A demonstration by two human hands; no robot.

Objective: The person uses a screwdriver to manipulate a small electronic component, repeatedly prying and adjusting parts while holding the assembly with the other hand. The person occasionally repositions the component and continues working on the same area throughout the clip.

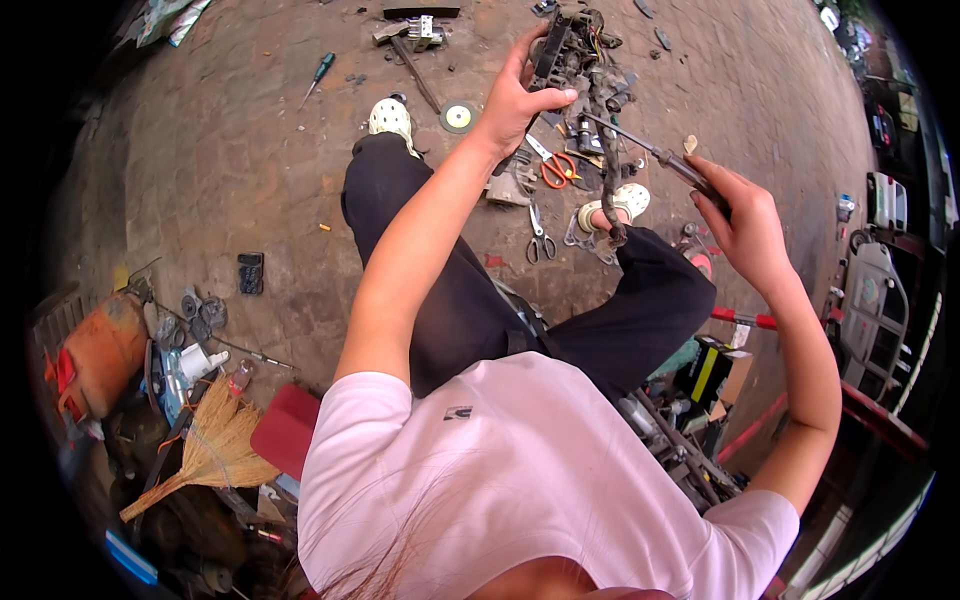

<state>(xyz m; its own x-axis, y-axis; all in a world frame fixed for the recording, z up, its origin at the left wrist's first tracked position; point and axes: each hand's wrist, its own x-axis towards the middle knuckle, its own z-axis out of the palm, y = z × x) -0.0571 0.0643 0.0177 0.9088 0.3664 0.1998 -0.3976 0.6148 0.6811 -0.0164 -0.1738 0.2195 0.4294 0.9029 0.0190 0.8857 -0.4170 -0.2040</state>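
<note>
A: What did the hands have?

B: Left hand was clamped on a black block at the top of a wire harness — held up in the air over the knees. Right hand was closed round the handle of a long thin tool, its tip reaching into the tangle of wires.

A: Screwdriver?

B: Looked like one; tip was too small to tell. Fingers on both hands were wrapped tight, not spread.

A: How far along?

B: My guess — mid-way at best. The harness was one lump, connectors and wires together, one strand hanging down to the right shoe. Nothing visibly freed from it.

A: Anything on the ground?

B: On the brick floor: red-handled scissors, grey scissors, a green screwdriver, a disc by the left shoe. All untouched. A broom and an orange can lay well apart at the left.

A: What was left?

B: Judging by the bundle, most of the wires — the tool was in only at one spot.
</note>
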